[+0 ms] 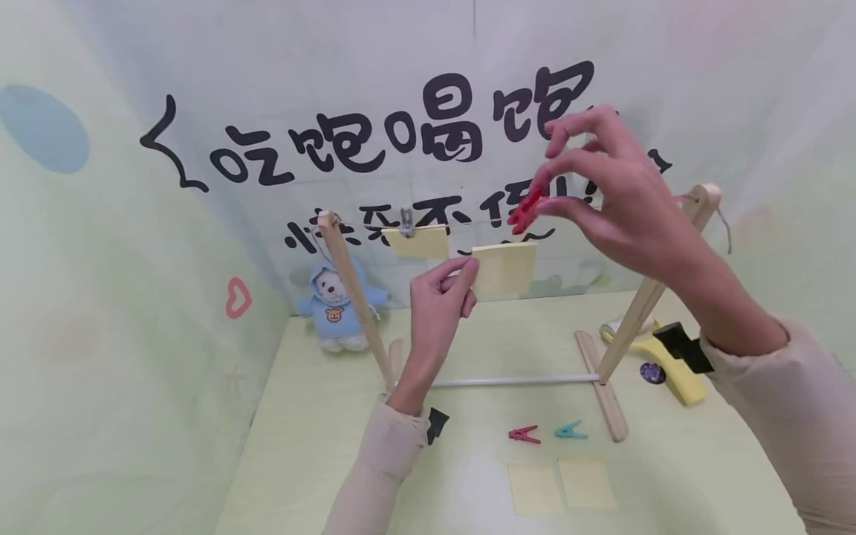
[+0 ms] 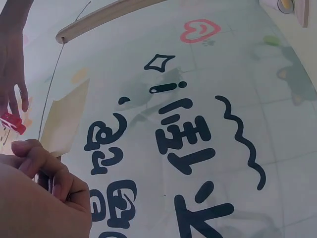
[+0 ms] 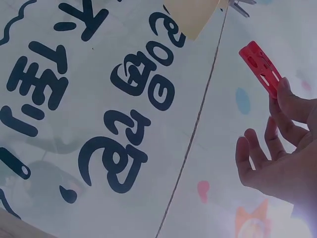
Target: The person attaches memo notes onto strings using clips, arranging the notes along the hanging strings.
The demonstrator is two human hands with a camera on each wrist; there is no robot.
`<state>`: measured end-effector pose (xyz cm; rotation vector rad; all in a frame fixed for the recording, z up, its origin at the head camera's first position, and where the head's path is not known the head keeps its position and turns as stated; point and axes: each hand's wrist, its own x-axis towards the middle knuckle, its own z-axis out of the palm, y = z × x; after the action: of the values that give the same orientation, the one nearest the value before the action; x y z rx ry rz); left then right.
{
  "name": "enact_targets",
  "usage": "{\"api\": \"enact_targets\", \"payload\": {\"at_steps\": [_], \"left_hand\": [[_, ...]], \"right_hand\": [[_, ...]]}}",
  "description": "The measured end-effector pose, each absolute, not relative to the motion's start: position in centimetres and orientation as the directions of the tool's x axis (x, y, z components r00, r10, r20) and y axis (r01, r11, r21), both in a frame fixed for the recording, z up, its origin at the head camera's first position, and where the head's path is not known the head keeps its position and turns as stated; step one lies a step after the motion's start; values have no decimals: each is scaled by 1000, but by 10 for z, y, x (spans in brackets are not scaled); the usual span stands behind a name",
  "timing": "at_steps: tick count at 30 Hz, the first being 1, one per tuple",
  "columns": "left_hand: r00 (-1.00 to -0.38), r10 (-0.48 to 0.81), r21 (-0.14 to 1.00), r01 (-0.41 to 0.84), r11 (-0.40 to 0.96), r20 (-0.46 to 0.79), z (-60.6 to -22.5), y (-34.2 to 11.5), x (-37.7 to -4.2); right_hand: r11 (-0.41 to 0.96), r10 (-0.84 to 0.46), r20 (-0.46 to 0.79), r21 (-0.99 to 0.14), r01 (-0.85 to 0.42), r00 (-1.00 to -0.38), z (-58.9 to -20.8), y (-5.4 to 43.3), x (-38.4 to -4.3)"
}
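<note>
My left hand [image 1: 438, 297] pinches a pale yellow paper note [image 1: 504, 269] by its left edge, between thumb and fingers. The note's upper edge is just below a thin string [image 3: 198, 119] in the head view. My right hand [image 1: 618, 189] grips a red clothespin [image 1: 526, 210] between thumb and forefinger, above the note's right end; its other fingers are bent and spread apart. In the right wrist view that red clothespin [image 3: 261, 69] is apart from the string. Another yellow note [image 1: 428, 244] hangs on the string under a grey clothespin [image 1: 406, 221].
The string runs between the left wooden post [image 1: 354, 290] and right wooden post [image 1: 631, 327], joined below by a white rod [image 1: 515, 381]. On the table lie a red clothespin [image 1: 524, 434], a blue clothespin [image 1: 571, 430], two notes [image 1: 535, 488] and a yellow-handled roller [image 1: 672, 364]. A plush toy [image 1: 337, 316] sits left.
</note>
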<state>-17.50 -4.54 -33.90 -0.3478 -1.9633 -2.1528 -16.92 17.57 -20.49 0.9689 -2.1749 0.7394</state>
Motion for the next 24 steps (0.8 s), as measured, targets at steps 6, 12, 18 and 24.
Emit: {"api": "enact_targets", "payload": {"at_steps": [6, 12, 18, 24], "left_hand": [[-957, -24, 948, 291, -130, 290, -332, -43, -179], [-950, -50, 933, 313, -177, 309, -326, -44, -181], [-942, -61, 923, 336, -186, 330, -322, -45, -181], [-938, -63, 919, 346, -188, 341, -319, -46, -182]], "right_hand": [[564, -408, 699, -313, -764, -588, -196, 165, -185], [555, -439, 658, -337, -760, -612, -197, 159, -198], [562, -462, 639, -325, -760, -615, -200, 154, -205], [557, -480, 616, -337, -759, -625, -199, 146, -208]]}}
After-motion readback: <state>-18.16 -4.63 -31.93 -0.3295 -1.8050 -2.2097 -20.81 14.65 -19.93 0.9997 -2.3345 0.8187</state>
